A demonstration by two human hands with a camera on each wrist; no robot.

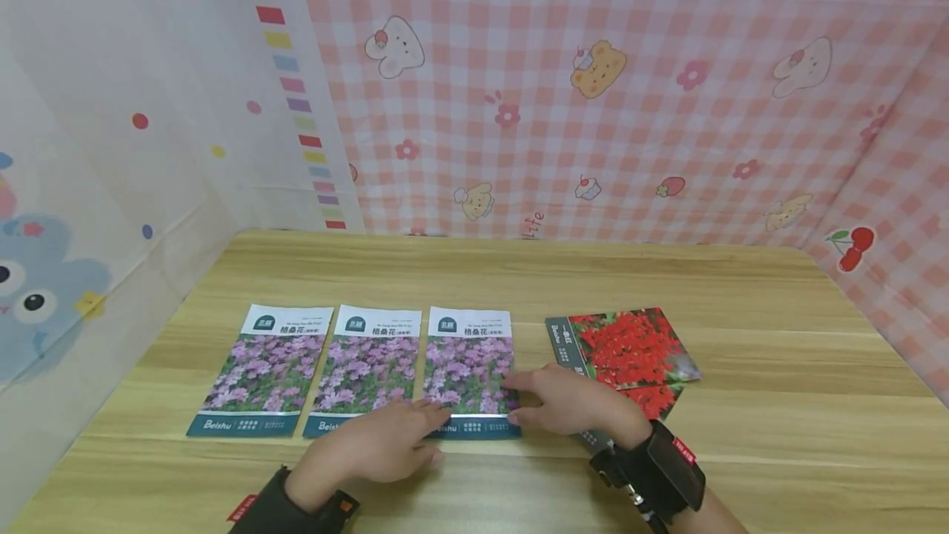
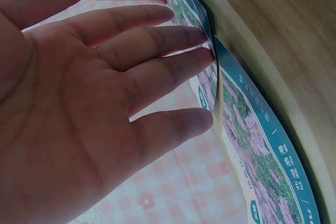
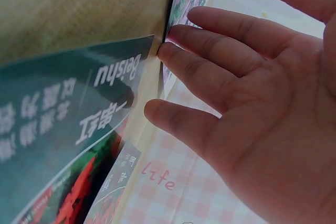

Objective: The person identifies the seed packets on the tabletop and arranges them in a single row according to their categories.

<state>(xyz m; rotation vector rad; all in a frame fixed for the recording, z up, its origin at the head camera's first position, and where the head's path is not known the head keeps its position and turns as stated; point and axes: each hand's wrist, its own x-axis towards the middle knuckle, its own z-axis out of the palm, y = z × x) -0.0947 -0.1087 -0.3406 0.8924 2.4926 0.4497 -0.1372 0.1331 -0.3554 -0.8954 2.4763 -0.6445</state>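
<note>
Three upright seed packets with pink-purple flowers stand side by side in a row: a left one (image 1: pixel 259 373), a middle one (image 1: pixel 366 365) and a third one (image 1: pixel 469 361). My left hand (image 1: pixel 385 439) lies with straight fingers over the lower edges of the middle and third packets. On the third packet's right edge rest the fingertips of my right hand (image 1: pixel 571 402), its fingers straight in the right wrist view. Beside that hand lie red-flower seed packets (image 1: pixel 630 344), turned sideways and overlapping, partly hidden by the hand and wrist.
The packets lie on a wood-grain table (image 1: pixel 778 402). A pink checked cloth (image 1: pixel 549 130) with cartoon prints hangs behind it, and a white printed cloth (image 1: pixel 185 48) hangs on the left. Both wrists wear black straps.
</note>
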